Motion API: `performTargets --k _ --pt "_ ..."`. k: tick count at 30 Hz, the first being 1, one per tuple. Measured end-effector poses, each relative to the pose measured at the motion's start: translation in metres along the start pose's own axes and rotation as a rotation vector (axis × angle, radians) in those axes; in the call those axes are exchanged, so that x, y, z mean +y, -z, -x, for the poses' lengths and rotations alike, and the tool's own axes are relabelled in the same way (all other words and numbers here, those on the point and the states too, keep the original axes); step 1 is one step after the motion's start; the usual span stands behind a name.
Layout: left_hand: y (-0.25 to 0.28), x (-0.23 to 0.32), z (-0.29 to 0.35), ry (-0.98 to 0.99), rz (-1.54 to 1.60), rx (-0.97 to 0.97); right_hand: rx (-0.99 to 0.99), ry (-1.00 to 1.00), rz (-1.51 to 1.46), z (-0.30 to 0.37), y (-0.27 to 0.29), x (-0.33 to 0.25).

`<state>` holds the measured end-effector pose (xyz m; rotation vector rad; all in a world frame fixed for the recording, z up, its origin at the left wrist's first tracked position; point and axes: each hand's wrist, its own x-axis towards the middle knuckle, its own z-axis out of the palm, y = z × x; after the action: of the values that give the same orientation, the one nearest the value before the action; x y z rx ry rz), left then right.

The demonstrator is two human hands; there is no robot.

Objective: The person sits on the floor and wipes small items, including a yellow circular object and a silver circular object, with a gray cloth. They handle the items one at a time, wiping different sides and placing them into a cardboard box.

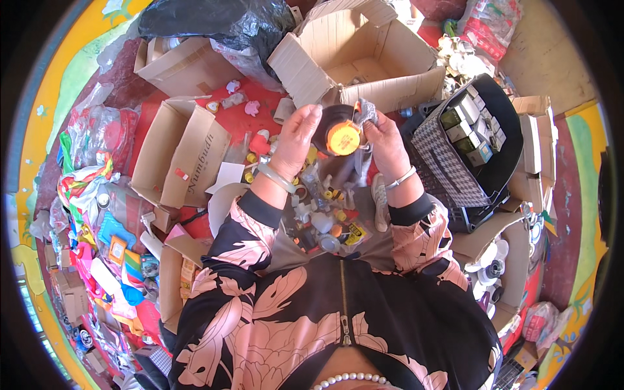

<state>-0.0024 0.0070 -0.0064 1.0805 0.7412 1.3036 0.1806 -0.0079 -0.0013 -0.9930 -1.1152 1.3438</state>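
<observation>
Both hands are raised in front of the person's chest, with a dark round object (324,125) between them, above a spread of small mixed items. An orange disc (343,140) with dark print sits at the lower right of the object's face; whether it is a label or a cap, I cannot tell. The left hand (296,135) is curled nearly closed, its thumb pointing up along the object's left edge as it grips it; the fingers behind are partly hidden. The right hand (388,142) is pinched around a piece of crumpled grey plastic (368,112) just beside the object's right edge. A pale bangle (276,177) circles the left wrist and a silver bangle (401,177) the right. Below the hands, a white plastic piece (322,222) and other small plastic pieces lie between the person's legs, near a light-coloured shoe (379,203). Beyond the hands stands an open cardboard box (398,95), with a black plastic bag (208,19) to its left. To the right, a houndstooth-patterned basket (443,161) holds several small boxes (465,109). To the left, a printed open carton (203,146) stands near a colourful heap of goods and plastic packaging.
</observation>
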Motion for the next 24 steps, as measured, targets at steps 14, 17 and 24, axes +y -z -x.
performTargets --k 14,17,24 --pt "-0.007 0.009 0.001 -0.383 -0.622 -0.035 -0.076 0.062 -0.363 0.012 -0.011 0.015" --pt "-0.003 0.007 -0.001 -0.365 -0.558 -0.072 -0.166 -0.014 -0.475 0.010 -0.007 0.014" --pt "-0.003 0.009 0.004 -0.341 -0.502 -0.070 -0.170 -0.040 -0.538 0.019 -0.014 0.009"
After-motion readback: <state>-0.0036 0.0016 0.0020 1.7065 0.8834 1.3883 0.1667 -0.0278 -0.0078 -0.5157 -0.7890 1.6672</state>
